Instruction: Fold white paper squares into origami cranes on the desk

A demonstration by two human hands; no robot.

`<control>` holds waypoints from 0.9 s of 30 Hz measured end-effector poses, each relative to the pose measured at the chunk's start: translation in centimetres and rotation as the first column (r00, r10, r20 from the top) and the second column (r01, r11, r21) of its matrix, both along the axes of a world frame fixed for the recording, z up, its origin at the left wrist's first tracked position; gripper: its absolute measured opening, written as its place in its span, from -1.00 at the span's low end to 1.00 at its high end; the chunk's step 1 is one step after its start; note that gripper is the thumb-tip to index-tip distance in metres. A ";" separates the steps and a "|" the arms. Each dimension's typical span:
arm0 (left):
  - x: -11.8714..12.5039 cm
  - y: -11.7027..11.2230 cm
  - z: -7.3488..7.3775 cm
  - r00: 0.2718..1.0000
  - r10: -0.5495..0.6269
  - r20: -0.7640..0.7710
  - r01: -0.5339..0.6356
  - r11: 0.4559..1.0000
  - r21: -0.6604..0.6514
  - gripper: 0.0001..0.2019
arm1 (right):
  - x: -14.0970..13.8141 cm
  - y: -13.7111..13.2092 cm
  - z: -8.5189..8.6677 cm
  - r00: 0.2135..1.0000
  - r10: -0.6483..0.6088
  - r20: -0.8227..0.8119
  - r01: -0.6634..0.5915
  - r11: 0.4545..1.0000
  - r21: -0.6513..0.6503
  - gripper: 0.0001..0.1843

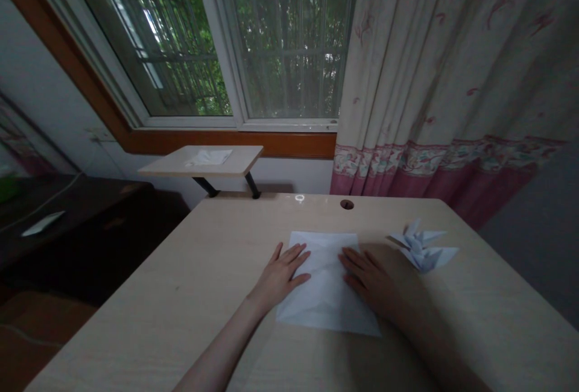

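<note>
A white sheet of paper point(326, 286) with faint creases lies flat on the light wooden desk point(190, 295). My left hand point(281, 275) rests palm down on the sheet's left edge, fingers stretched out. On the sheet's right edge my right hand point(376, 280) lies flat too, fingers extended. Neither hand grips anything. Just right of my right hand sit folded white paper shapes point(423, 246) with pointed tips.
A round cable hole point(347, 204) is in the desk near its far edge. Behind the desk stands a small raised shelf point(203, 161) with a white paper on it. A window and a patterned curtain point(452, 78) fill the back. A dark low cabinet point(67, 223) is at left.
</note>
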State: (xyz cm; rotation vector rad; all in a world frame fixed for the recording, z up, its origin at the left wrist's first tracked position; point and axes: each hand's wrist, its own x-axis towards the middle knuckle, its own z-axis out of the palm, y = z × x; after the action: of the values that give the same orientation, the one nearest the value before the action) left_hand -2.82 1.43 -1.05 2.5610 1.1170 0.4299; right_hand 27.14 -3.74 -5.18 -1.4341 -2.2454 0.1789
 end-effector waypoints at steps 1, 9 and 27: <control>-0.2 0.1 0.0 1.000 -0.004 0.003 0.004 1.000 0.005 -0.49 | 0.1 -0.1 0.2 1.000 0.000 -0.007 0.000 1.000 -0.002 -0.52; -1.7 1.2 -1.0 0.993 -0.047 0.112 0.050 0.999 -0.022 -0.59 | 1.1 -0.1 1.6 0.999 0.041 0.025 -0.038 0.992 -0.118 -0.63; -2.5 2.2 -1.0 0.999 -0.006 -0.031 0.006 1.000 -0.017 -0.08 | 2.5 1.2 0.6 0.986 -0.075 0.151 0.095 0.987 -0.127 -0.17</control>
State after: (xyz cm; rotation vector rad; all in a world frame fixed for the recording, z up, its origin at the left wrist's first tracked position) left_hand -5.30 3.61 -2.01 2.5641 1.1185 0.3785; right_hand 29.64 -2.51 -4.61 -1.6595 -2.3200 0.2066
